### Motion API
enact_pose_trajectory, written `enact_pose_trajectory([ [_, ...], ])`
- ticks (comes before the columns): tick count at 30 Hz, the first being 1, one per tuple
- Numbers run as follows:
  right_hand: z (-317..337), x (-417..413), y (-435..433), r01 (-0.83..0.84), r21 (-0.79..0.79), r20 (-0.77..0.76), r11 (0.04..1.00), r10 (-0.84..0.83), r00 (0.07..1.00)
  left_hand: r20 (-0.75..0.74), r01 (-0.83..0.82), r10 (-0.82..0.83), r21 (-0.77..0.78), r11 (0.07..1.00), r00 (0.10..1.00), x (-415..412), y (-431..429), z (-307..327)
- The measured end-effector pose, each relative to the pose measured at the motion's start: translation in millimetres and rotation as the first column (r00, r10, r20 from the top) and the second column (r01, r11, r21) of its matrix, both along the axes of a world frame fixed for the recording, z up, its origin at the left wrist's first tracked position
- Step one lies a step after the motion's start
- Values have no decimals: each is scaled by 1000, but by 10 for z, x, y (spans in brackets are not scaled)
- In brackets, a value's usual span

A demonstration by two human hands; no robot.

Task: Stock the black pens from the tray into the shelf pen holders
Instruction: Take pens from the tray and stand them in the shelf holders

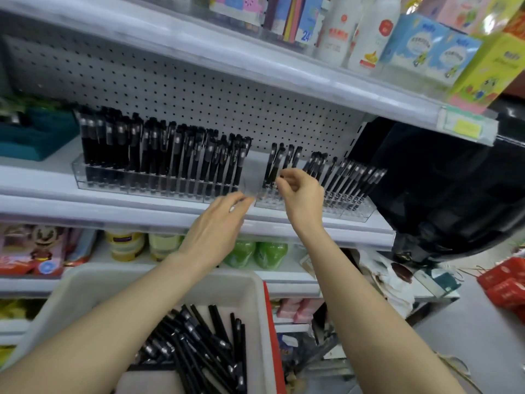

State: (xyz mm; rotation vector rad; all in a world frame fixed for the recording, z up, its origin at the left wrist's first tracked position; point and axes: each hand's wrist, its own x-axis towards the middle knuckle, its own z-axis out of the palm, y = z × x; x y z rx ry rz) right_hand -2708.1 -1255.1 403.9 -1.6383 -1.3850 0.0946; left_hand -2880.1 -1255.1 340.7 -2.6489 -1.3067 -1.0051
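Many pens (199, 351) lie loose in the tray (159, 280) at 6 o'clock, so stocking looks about midway.

Head view: the right hand (301, 194), fingers curled, seems to pinch a pen (279, 162) standing in the sparse middle holder (272, 204) at 12 o'clock. The left hand (218, 223), fingers nearly straight, touches that holder's left front corner. Next, I judge, seat this pen in its slot, let go, then reach down for another.

Clear glossy plastic pen holders (159, 186), matt white plastic tray (85, 291), perforated metal backboard (199, 89)
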Motion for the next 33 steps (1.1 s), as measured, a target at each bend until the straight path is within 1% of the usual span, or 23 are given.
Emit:
enact_pose_trajectory([
  [3,-143,-234,-247,-32,-10,-57,999,32,998,23,-9,9,-10,1000,1000,-312,-126,-91],
  [7,-561,-631,-552,-86,-91,-99,992,77,992,5,-54,54,-13,998,999,-786,-323,-366],
  [9,-807,-818,-713,-116,-152,-78,982,105,991,-15,-85,85,-17,996,996,-1025,-394,-583],
  [12,-1140,-1027,-905,-142,-271,-14,952,143,990,-73,-128,123,-70,989,990,-1318,-455,-899],
  [15,-1366,-1155,-1003,-160,-408,-33,899,161,986,-98,-136,128,-81,987,987,-1418,-488,-1080],
  [18,-1544,-1196,-1056,-133,-519,30,844,174,984,-84,-134,129,-63,989,988,-1367,-484,-1103],
  [22,-1695,-1177,-1093,-132,-665,87,735,251,964,-83,-146,138,-90,985,987,-1324,-483,-1105],
  [26,-1707,-1180,-1079,-144,-702,97,698,294,951,-76,-132,124,-114,985,989,-1352,-490,-1097],
  [29,-1709,-1209,-1078,-146,-696,125,703,318,940,-87,-132,122,-125,983,989,-1367,-489,-1096],
  [31,-1689,-1220,-1079,-162,-664,87,730,290,953,-93,-132,121,-127,983,988,-1365,-492,-1099],
  [33,-1672,-1213,-1064,-179,-622,11,763,237,971,-97,-131,119,-129,983,988,-1360,-494,-1096],
])
